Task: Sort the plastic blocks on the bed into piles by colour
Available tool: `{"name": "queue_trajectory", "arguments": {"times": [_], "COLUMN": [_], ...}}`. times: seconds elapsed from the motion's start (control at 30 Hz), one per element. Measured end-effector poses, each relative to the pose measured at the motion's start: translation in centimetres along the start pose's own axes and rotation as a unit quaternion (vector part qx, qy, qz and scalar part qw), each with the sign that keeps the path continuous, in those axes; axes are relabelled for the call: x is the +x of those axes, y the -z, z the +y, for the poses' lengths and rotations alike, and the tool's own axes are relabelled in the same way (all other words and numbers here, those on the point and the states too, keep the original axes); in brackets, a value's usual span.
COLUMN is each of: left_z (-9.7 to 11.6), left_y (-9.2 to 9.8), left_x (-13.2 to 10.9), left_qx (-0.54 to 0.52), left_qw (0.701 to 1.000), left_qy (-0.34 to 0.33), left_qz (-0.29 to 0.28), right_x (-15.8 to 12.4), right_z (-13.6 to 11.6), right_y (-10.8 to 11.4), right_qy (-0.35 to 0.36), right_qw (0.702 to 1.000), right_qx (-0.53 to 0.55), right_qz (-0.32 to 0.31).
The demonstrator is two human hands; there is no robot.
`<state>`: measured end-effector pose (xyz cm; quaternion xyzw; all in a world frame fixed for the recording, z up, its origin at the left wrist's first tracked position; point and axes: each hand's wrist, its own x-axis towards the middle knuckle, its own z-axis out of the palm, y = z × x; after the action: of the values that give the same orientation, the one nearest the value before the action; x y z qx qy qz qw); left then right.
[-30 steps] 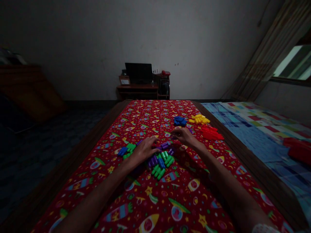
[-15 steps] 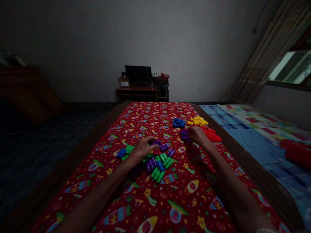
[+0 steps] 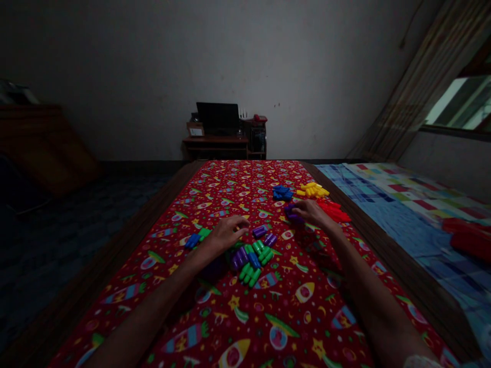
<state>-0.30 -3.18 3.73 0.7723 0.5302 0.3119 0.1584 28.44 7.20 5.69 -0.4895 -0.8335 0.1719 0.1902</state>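
Observation:
My left hand [image 3: 230,231] hovers over a mixed group of small plastic pieces, its fingers curved and a gap showing between thumb and fingertips. Close by are purple pieces [image 3: 260,231], green pieces [image 3: 251,275] and a blue piece [image 3: 253,260]; some are hidden under the hand. More blue pieces [image 3: 192,240] lie to its left. On the right, my right hand [image 3: 311,212] reaches over a small purple pile [image 3: 294,216], fingers stretched leftward and slightly apart. Nothing shows clearly between them.
A blue pile [image 3: 283,192], a yellow pile [image 3: 312,190] and a red pile [image 3: 335,210] lie around my right hand. Red patterned cloth [image 3: 280,337] covers the table. A desk with a monitor [image 3: 218,118] stands by the far wall; a bed [image 3: 383,204] is at right.
The purple piece at my left fingertips is out of sight, and those fingers have shifted slightly. My right fingers have stretched out further left over the purple pile.

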Motion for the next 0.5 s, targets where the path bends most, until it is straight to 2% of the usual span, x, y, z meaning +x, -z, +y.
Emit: {"name": "queue_trajectory", "arguments": {"times": [0.1, 0.2, 0.27, 0.4, 0.5], "left_z": [-0.9, -1.5, -1.7, -1.4, -1.2], "left_y": [-1.6, -3.3, -4.0, -4.0, -3.8], "left_x": [0.1, 0.4, 0.6, 1.2, 1.4], "left_qx": [0.018, 0.01, 0.004, -0.015, -0.052], "left_qw": [0.999, 0.995, 0.991, 0.996, 0.997], "left_qy": [-0.04, -0.081, -0.088, -0.034, 0.03], "left_qz": [-0.002, -0.065, -0.097, -0.083, -0.058], "right_x": [0.1, -0.2, -0.2, -0.2, -0.4], "right_z": [2.5, 3.3, 3.2, 1.3, -1.9], "right_y": [0.3, -0.1, -0.1, 0.3, -0.9], "right_qy": [-0.063, -0.096, -0.102, -0.067, 0.022], "right_qw": [0.997, 0.993, 0.99, 0.989, 0.998], "right_qx": [-0.051, -0.069, -0.097, -0.11, -0.046], "right_qz": [0.0, -0.008, 0.007, 0.067, 0.046]}}
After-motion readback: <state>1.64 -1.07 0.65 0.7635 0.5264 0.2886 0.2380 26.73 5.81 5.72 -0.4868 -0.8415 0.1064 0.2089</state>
